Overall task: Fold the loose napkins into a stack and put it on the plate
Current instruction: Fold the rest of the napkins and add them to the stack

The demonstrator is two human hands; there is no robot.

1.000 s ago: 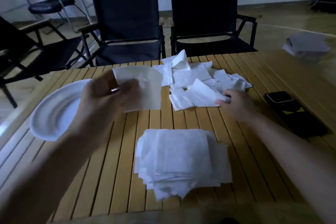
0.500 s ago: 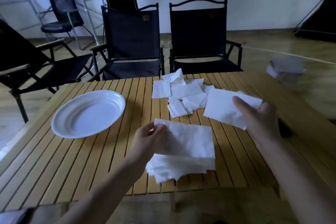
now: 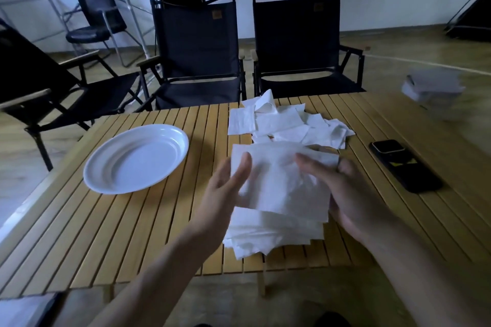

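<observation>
I hold one white napkin [image 3: 281,183] flat in both hands just above the folded stack [image 3: 271,231], which lies near the table's front edge. My left hand [image 3: 225,191] pinches the napkin's left edge, thumb on top. My right hand [image 3: 348,194] pinches its right side, thumb on top and fingers behind. Several loose napkins [image 3: 287,125] lie in a heap farther back on the table. To the left stands the white plate [image 3: 135,159] with nothing on it.
A black phone [image 3: 403,164] lies on the wooden slat table [image 3: 132,233] at the right. Two dark folding chairs [image 3: 196,61] stand behind the table, another at the left. A grey pile [image 3: 433,85] sits on the floor, far right.
My right hand carried a napkin from the loose heap to above the stack. My left hand left the previous napkin on the stack and took the new one's left edge.
</observation>
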